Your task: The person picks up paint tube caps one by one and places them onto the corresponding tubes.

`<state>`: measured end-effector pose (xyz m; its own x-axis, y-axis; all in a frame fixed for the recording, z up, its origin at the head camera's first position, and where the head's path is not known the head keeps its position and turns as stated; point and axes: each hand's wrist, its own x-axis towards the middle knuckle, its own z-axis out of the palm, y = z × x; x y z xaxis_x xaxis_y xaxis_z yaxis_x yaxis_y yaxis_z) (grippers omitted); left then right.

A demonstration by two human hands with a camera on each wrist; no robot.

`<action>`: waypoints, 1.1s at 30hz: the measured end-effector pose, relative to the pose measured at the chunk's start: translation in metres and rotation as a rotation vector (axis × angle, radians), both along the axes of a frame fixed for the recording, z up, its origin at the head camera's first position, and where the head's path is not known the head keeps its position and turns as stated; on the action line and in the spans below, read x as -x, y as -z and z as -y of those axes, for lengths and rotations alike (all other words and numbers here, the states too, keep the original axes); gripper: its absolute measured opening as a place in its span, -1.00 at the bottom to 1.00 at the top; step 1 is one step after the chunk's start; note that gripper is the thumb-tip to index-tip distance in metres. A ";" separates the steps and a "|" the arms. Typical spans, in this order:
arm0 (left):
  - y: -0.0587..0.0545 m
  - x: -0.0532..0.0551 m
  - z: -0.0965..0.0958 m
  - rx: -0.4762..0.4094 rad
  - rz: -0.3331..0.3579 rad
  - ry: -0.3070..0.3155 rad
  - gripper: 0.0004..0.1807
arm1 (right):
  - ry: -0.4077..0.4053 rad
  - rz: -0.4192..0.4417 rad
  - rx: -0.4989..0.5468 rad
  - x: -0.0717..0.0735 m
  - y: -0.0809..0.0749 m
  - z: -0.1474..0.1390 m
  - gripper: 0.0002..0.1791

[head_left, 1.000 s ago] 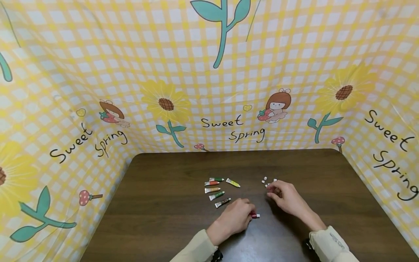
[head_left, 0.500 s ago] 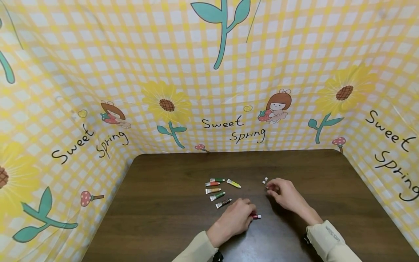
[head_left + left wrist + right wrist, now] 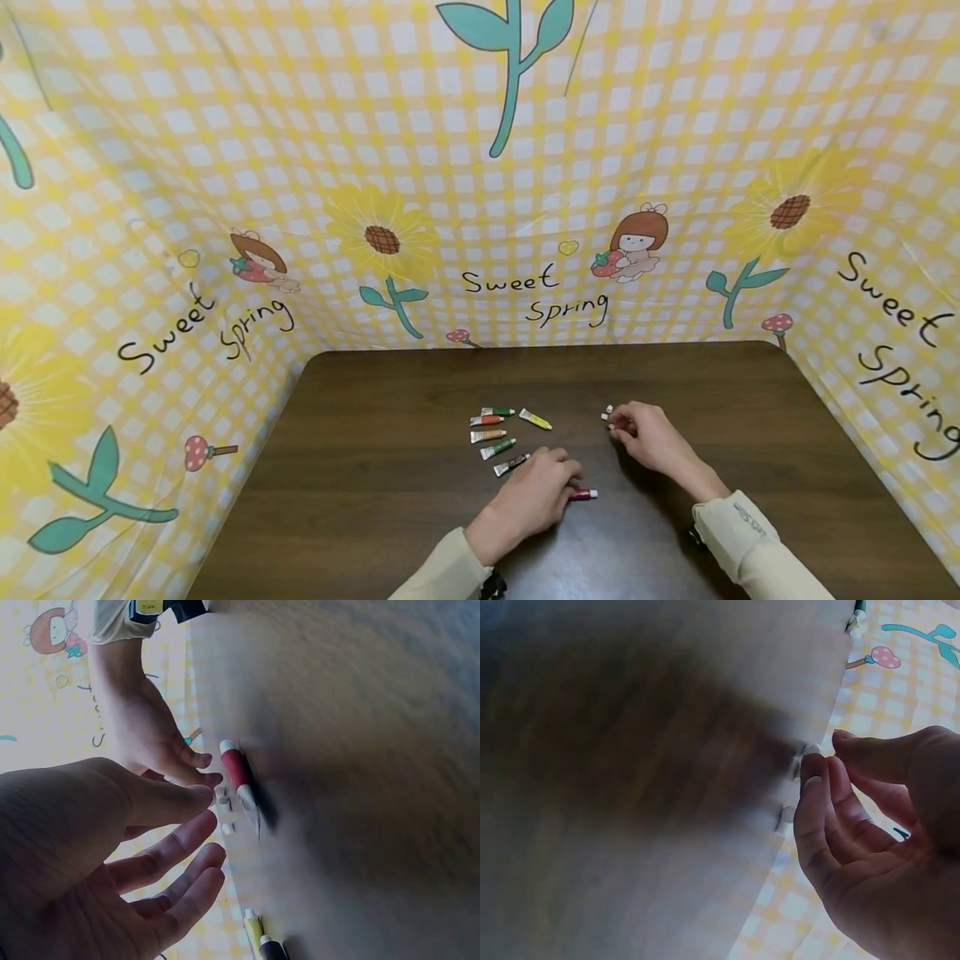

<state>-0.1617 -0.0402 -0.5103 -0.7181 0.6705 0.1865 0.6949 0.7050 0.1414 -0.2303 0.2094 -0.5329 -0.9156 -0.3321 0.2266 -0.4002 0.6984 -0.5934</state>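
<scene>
A red paint tube [image 3: 583, 494] with a white cap lies on the table just right of my left hand [image 3: 536, 496]. In the left wrist view, that hand's fingers [image 3: 199, 889] are loosely bent and spread, with a gap between them and the red tube. My right hand [image 3: 652, 437] is low over several small white caps [image 3: 604, 416]. Its index fingertip is right at one cap [image 3: 811, 750] in the right wrist view, while the thumb stands apart from it. Another cap [image 3: 787, 815] lies beside the fingers.
Several paint tubes lie left of centre: an orange-red one [image 3: 487, 421], an ochre one [image 3: 487, 436], a black-labelled one [image 3: 512, 465] and a yellow one [image 3: 535, 419] among them. A yellow checked cloth [image 3: 480, 208] rises behind the brown table [image 3: 360, 500] and along its sides.
My left hand has drawn back slightly from the red tube, so more of it shows. The right hand has shifted a little away and left, and the rightmost cap is now hidden.
</scene>
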 end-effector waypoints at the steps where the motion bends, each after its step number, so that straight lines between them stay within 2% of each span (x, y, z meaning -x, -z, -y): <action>1: 0.000 0.000 0.001 -0.003 0.002 -0.003 -0.87 | -0.004 0.004 -0.005 0.001 0.000 0.000 -0.89; 5: 0.001 0.001 0.004 -0.020 0.013 -0.014 -0.85 | -0.004 0.007 -0.022 0.003 0.002 0.001 -0.89; 14: -0.001 0.001 0.011 -0.052 0.036 -0.041 -0.84 | 0.013 -0.060 -0.091 0.006 0.002 0.003 -0.83; 23: -0.006 0.003 0.020 -0.078 0.048 -0.060 -0.83 | 0.021 -0.034 -0.126 0.006 -0.001 0.005 -0.84; 33: -0.004 0.009 0.033 -0.106 0.037 -0.107 -0.79 | 0.050 0.027 -0.147 0.008 -0.003 0.007 -0.87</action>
